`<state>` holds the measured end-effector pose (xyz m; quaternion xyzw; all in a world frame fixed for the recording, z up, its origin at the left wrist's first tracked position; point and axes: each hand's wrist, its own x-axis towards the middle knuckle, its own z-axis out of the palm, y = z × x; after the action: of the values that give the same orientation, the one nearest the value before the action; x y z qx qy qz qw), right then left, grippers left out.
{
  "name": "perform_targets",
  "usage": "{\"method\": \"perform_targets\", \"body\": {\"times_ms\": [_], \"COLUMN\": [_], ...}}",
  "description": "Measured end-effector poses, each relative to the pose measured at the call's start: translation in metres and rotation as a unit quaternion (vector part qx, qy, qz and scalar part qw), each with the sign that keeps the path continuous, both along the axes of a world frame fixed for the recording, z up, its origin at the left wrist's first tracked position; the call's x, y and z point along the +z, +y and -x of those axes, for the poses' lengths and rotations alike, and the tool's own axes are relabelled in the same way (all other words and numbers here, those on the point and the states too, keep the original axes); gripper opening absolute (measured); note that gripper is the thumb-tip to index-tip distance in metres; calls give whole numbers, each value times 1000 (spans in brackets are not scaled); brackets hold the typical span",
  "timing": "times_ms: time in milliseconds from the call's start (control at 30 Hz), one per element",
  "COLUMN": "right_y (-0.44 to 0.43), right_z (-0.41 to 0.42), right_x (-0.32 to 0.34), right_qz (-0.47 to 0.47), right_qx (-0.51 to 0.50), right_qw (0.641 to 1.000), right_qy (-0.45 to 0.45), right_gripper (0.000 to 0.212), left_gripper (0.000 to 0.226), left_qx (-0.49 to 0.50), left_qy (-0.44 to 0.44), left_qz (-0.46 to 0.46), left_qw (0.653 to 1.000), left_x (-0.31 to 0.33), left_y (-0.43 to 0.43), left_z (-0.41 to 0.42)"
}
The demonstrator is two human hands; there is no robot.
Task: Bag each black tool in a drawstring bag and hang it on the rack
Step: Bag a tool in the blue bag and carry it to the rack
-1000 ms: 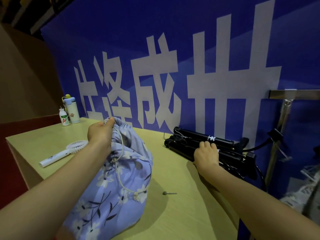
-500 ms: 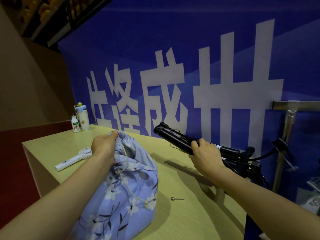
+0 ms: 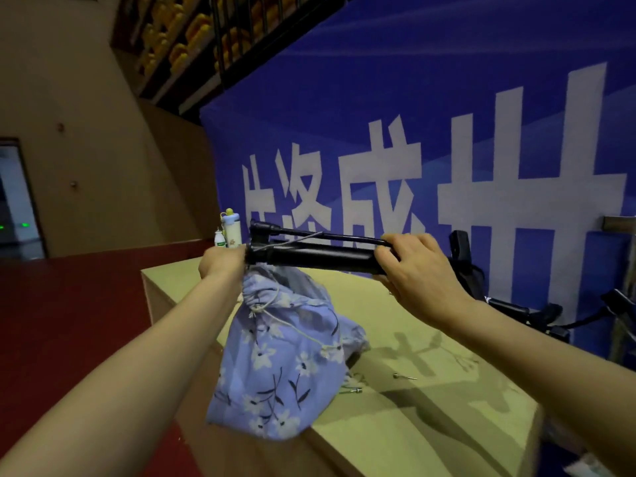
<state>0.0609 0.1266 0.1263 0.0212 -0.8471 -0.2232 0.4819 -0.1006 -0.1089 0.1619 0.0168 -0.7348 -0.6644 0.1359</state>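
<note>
Bagging step under way. Right hand (image 3: 418, 273) has its fingers wrapped round one end of black tool (image 3: 316, 258), held level in the air above drawstring bag (image 3: 282, 356). Left hand (image 3: 222, 265) pinches the bag's gathered mouth by the tool's far tip. Next move, likely: tilt the tip down and feed it in. The mouth needs spreading first.

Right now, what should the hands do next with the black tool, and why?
Probably tilt the tool down into the bag: the right hand grips it level above the bag, and the left hand holds the bag's top just by its left end.
</note>
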Motion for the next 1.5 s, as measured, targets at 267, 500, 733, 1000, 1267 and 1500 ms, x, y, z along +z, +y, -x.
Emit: {"method": "perform_targets", "body": {"times_ms": [267,500,733,1000,1267,1500], "right_y": [-25,-43,-51,-86,-99,-109], "right_z": [-8,-14,-8,11,16,15], "right_x": [25,24,17,21,41,51], "right_qz": [-34,-94,-130,-193,-192,-136], "right_qx": [15,61,49,119,101,199], "right_qw": [999,993,990,974,972,962], "right_qy": [22,48,7,-31,-94,-130], "right_gripper": [31,21,24,15,25,54], "left_gripper": [40,35,48,46,40,29], "left_qx": [7,55,18,-142,-208,-271], "left_qy": [87,94,146,200,211,135], "left_qz": [99,264,330,379,170,70], "left_qw": [991,958,932,893,940,951], "left_x": [25,36,38,7,-16,-17], "left_y": [-46,-58,-57,-6,3,0], "left_z": [-18,-35,-45,-73,-68,-67]}}
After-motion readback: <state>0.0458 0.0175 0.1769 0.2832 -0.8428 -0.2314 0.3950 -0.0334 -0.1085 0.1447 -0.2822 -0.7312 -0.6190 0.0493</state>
